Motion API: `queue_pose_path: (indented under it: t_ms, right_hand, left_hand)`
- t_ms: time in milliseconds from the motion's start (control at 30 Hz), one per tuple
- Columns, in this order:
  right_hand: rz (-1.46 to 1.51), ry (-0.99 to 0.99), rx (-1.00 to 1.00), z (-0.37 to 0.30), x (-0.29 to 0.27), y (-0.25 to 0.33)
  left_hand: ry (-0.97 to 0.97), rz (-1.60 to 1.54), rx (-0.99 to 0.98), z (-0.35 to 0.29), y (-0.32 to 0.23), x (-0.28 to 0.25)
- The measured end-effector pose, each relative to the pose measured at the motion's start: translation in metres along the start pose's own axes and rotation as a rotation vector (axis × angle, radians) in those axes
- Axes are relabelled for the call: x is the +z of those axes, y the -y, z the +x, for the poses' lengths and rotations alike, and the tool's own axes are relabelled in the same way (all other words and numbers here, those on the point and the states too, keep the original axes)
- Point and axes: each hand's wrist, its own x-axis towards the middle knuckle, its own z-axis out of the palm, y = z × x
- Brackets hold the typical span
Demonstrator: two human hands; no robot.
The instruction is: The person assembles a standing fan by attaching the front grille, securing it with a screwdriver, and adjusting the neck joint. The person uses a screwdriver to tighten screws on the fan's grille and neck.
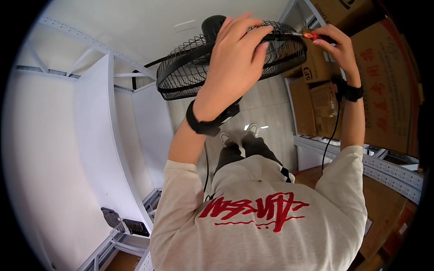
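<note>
- We see one black fan [190,67] at the top middle of the view, beyond the person's feet; what it stands on is hidden.
- Its wire cage looks closed around the rim, so we judge the assembled shape is there and work at the rim is under way.
- One screwdriver [309,35], red and black, points at the rim; we cannot tell whether a screw is in, loose or out, so what remains is unclear.
- Two hands are at work: the right hand [337,43] has its fingers closed around the screwdriver handle.
- The left hand [237,63] curls over the rim near the tip; we cannot tell whether its fingers grip.
- Farther out, we count two dark wristbands [353,92], two shoes [252,130] on the floor [271,106], and at least five cardboard boxes [384,90] at the right.
</note>
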Motion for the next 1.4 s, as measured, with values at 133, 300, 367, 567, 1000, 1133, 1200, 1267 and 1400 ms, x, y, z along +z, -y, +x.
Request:
queue_pose_path:
  t_ms: [133, 300, 367, 567, 1000, 1133, 1200, 1267, 1400]
  right_hand:
    - [0.1, -0.265, 0.189, -0.027, -0.005, -0.01]
    - [0.437, -0.581, 0.641, -0.089, 0.054, -0.093]
    - [0.636, -0.639, 0.826, -0.105, 0.083, -0.099]
    - [1.076, -0.762, 0.87, -0.13, 0.159, -0.141]
    - [1.101, -0.671, 0.855, -0.133, 0.151, -0.179]
    - [1.082, -0.57, 0.722, -0.149, 0.141, -0.202]
    - [1.044, -0.609, 0.727, -0.157, 0.139, -0.206]
    - [0.961, -0.781, 0.871, -0.139, 0.149, -0.193]
    - [0.843, -0.754, 0.871, -0.113, 0.155, -0.156]
  left_hand:
    - [-0.045, 0.085, -0.157, -0.023, 0.017, -0.042]
    - [-0.357, 0.124, -0.435, -0.091, 0.084, -0.105]
    - [-0.411, 0.073, -0.573, -0.124, 0.12, -0.121]
    - [-0.371, -0.472, -0.817, -0.205, 0.189, -0.103]
    - [-0.505, -0.903, -0.699, -0.253, 0.216, -0.076]
    - [-0.524, -0.89, -0.703, -0.262, 0.223, -0.075]
    - [-0.525, -0.901, -0.743, -0.262, 0.223, -0.073]
    - [-0.543, -0.901, -0.763, -0.261, 0.22, -0.075]
    - [-0.558, -0.903, -0.756, -0.26, 0.217, -0.08]
